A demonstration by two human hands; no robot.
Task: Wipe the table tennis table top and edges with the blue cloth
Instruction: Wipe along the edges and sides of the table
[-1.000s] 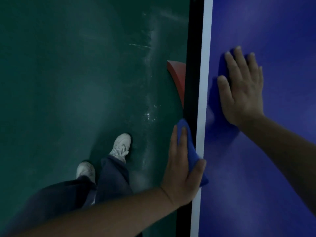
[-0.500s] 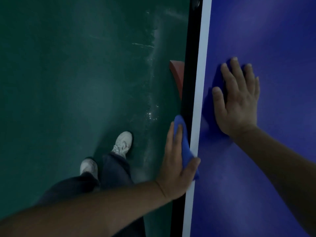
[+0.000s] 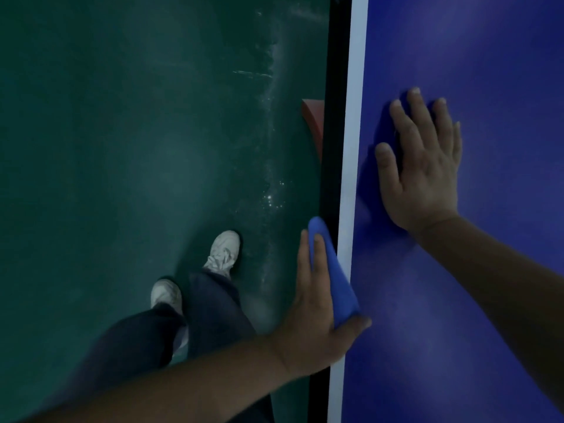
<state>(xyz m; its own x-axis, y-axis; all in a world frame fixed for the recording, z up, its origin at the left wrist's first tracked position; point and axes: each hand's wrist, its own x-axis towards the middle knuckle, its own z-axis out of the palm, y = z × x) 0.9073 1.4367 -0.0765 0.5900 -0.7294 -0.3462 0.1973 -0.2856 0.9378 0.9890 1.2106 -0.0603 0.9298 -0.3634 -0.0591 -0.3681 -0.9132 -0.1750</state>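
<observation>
Dim green floor [image 3: 122, 148]; table edge [image 3: 331, 148] running six to twelve; left hand [image 3: 317, 306] clamping blue cloth [image 3: 338, 285] there, right hand [image 3: 424, 172] flat, empty.

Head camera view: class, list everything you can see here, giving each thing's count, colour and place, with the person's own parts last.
Table top: one, blue, right side.
Edge line: one, white, along the table top's left border.
Table edge: one, black, left of the line.
Floor: green, left.
Red piece: one, on the floor, partly under the table.
Blue cloth: one, pressed against the table edge.
Shoes: two, white, on the floor.
Trousers: dark.
Left hand: holds the cloth.
Right hand: flat on the table top.
</observation>
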